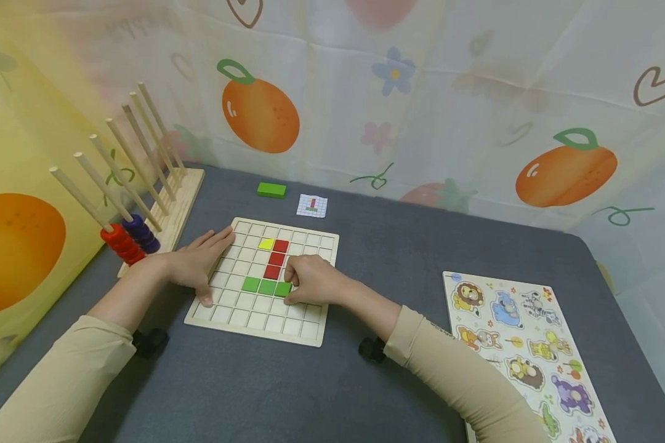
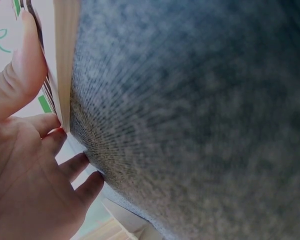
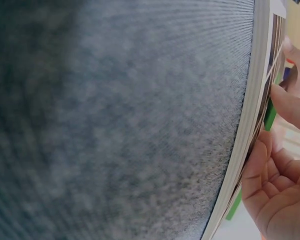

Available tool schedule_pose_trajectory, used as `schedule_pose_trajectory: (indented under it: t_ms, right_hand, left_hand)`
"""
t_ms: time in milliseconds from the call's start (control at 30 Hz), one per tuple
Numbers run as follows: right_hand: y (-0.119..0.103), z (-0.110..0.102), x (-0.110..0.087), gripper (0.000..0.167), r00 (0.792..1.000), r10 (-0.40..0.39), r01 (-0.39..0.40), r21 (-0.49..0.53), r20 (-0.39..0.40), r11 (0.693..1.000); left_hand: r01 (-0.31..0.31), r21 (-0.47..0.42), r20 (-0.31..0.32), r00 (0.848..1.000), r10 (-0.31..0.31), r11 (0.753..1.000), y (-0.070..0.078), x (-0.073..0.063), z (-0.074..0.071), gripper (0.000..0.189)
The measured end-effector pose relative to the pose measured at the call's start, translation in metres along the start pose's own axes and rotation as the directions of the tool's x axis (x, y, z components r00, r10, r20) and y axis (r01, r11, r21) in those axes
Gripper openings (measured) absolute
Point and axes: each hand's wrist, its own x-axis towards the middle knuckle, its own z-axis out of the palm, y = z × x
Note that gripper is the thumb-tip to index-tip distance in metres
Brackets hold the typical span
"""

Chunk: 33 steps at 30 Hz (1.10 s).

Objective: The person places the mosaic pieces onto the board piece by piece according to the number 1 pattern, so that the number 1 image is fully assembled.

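A pale wooden grid board [image 1: 249, 325] lies on the dark table. On it sit a yellow piece [image 1: 266, 244], a column of three red square tiles [image 1: 276, 258], and below them a row of three green square tiles [image 1: 266, 287]. My right hand [image 1: 317, 280] pinches the rightmost green tile [image 3: 270, 116] between thumb and fingers, at the board's surface. Spread along the board's left edge, my left hand [image 1: 196, 261] steadies it with fairly straight fingers. In the left wrist view, that hand's thumb [image 2: 30, 55] lies over the board's edge and its fingertips touch board and table.
A wooden peg rack [image 1: 185, 197] with red rings [image 1: 123, 244] and blue rings [image 1: 141, 234] stands at the left. Behind the board lie a green block [image 1: 271, 190] and a small pattern card [image 1: 312, 206]. An animal puzzle board [image 1: 510, 335] lies at the right.
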Motion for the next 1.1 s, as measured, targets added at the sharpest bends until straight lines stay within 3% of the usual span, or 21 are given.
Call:
schedule_pose_trajectory:
  t_ms: [933,1100]
  right_hand:
    - [0.001,-0.0022,-0.0038,0.031,1.0,0.011,-0.012,0.018,0.022,1.0]
    - [0.0078,-0.0064,-0.0057,0.029,1.0,0.004,-0.004,0.04,-0.006,0.999]
  left_hand:
    - [-0.005,-0.014,0.01,1.0,0.005,1.0,0.0013,0.0016,-0.0004,0.14]
    - [-0.008,-0.006,0.011,1.0,0.008,1.0,-0.0001,0.0016,-0.0004,0.139]
